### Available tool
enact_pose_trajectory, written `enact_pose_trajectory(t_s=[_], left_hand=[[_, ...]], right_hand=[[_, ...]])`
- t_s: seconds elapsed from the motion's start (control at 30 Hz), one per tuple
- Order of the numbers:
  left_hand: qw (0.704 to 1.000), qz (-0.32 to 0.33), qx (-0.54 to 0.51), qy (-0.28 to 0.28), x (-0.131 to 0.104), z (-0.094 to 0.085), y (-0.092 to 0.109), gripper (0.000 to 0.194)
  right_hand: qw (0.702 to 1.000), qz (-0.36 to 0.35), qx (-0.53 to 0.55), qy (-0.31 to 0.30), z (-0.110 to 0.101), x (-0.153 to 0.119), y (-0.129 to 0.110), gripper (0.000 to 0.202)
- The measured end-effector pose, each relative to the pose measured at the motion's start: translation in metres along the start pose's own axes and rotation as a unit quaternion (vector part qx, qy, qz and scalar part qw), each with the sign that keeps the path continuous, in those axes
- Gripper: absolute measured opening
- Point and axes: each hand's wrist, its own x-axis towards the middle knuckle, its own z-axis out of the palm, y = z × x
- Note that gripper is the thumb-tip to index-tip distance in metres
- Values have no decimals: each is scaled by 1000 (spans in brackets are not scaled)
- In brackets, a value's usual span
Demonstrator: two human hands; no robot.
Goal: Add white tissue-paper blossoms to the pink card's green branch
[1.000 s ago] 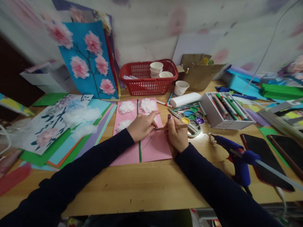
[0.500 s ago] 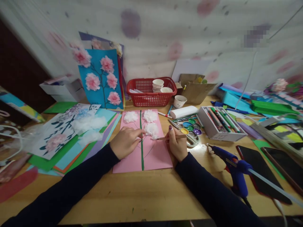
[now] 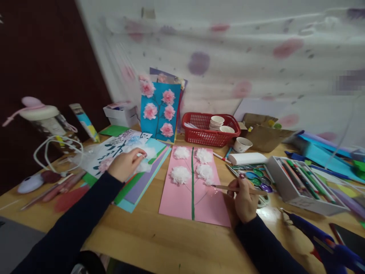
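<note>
**A:** Which part has been moved since the earlier frame?

**B:** The bare left hand (image 3: 125,164) has been shifted from the pink rectangular paper sheet (image 3: 176,203) to the pile of coloured papers at its left. The view has also been turned, so that more of the left end of the wooden table (image 3: 159,243) is shown.

**A:** How are the hands held?

**B:** The fingers and thumb of the left hand are brought close together over translucent white tissue (image 3: 146,167); whether any tissue is gripped cannot be told. By the right hand (image 3: 246,199), closed with fingers bent, a slender brown tool with a dark tip (image 3: 224,187) is held, slanted across the right edge of the sheet.

**A:** Where is the sheet placed, and what is borne on it?

**B:** It is laid flat on the table between the hands. It is divided lengthwise by a painted green stem (image 3: 193,198), and two ruffled white tissue flowers are set on each side. The tool's tip is held just beside the lower right flower (image 3: 204,172).

**A:** What is arranged beyond?

**B:** A red plastic lattice basket (image 3: 209,137) is placed behind the sheet; to its left, a blue card with pink flowers (image 3: 148,127) is stood upright.
</note>
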Motion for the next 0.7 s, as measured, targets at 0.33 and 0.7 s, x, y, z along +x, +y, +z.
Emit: enact_pose_trajectory(t_s=[0.33, 0.7], left_hand=[[997, 63, 0, 35, 64, 29, -52, 28], [999, 42, -29, 14, 49, 48, -46, 8]], right_hand=[[999, 27, -17, 32, -1, 4, -8, 46], [999, -14, -34, -13, -4, -1, -4, 50]])
